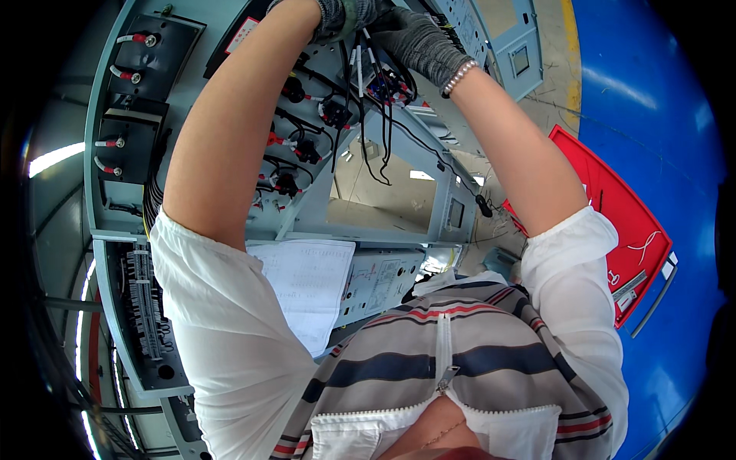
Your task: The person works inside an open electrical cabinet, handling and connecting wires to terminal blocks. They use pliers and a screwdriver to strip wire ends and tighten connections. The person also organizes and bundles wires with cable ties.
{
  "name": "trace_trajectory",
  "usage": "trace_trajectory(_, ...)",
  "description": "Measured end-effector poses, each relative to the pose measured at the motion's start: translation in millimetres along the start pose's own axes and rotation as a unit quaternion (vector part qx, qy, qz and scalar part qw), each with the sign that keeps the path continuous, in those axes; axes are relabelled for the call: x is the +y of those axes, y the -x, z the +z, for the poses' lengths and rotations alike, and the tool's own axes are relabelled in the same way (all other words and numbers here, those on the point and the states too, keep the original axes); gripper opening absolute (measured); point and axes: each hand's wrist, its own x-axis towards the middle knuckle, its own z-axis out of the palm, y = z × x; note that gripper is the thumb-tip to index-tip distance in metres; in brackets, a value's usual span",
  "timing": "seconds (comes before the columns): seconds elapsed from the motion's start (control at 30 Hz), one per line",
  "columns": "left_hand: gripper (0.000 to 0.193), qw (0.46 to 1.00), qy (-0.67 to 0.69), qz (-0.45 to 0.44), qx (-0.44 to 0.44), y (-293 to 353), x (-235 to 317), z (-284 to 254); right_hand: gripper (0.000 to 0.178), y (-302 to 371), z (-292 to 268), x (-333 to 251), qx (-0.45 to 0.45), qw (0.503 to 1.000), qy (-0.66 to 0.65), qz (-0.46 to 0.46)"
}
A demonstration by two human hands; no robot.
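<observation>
Both my hands are raised to the upper edge, in grey knit gloves, close together inside an open grey-green cabinet. My left hand (341,17) has its fingers curled in, partly cut off by the picture's edge. Opposite it, my right hand (425,50) is bent toward the same spot, fingers closed and tips hidden. Several black wires (360,84) with white marker sleeves hang down from between the hands, their lower ends loose. Just below are black round components (335,113) with red-capped wire ends, fixed to the cabinet panel (218,195).
Wiring drawings on a paper sheet (303,280) lie below my left arm. A red tray (625,222) with wire scraps and small parts stands at right on the blue floor (659,92). Cabinet doors (521,57) stand open. Terminal rows (143,299) line the lower-left cabinet.
</observation>
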Motion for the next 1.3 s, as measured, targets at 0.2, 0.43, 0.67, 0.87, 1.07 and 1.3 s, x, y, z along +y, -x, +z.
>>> trace_trajectory(0.2, 0.015, 1.000, 0.011, -0.002, 0.005, 2, 1, 0, 0.032, -8, 14, 4, -0.028, 0.990, -0.118, 0.077)
trace_trajectory(0.43, 0.016, 1.000, 0.014, 0.004, 0.009, 2, 1, -1, 0.030, -17, 13, 2, -0.058, 0.990, 0.125, -0.006)
trace_trajectory(0.67, 0.016, 1.000, 0.007, 0.008, 0.008, 7, 3, -4, 0.028, -7, 11, -7, -0.073, 0.994, 0.076, -0.004)
trace_trajectory(0.87, 0.016, 1.000, 0.002, 0.018, 0.009, -4, 3, -15, 0.035, -53, 20, 24, -0.186, 0.968, 0.155, 0.065)
trace_trajectory(1.07, 0.016, 0.999, -0.036, 0.028, 0.001, 8, 6, -12, 0.046, 0, 0, 7, -0.135, 0.957, -0.247, 0.063)
trace_trajectory(1.3, 0.016, 0.998, 0.055, -0.031, 0.023, 9, 5, -9, 0.055, 17, -7, -7, -0.157, 0.935, -0.316, 0.031)
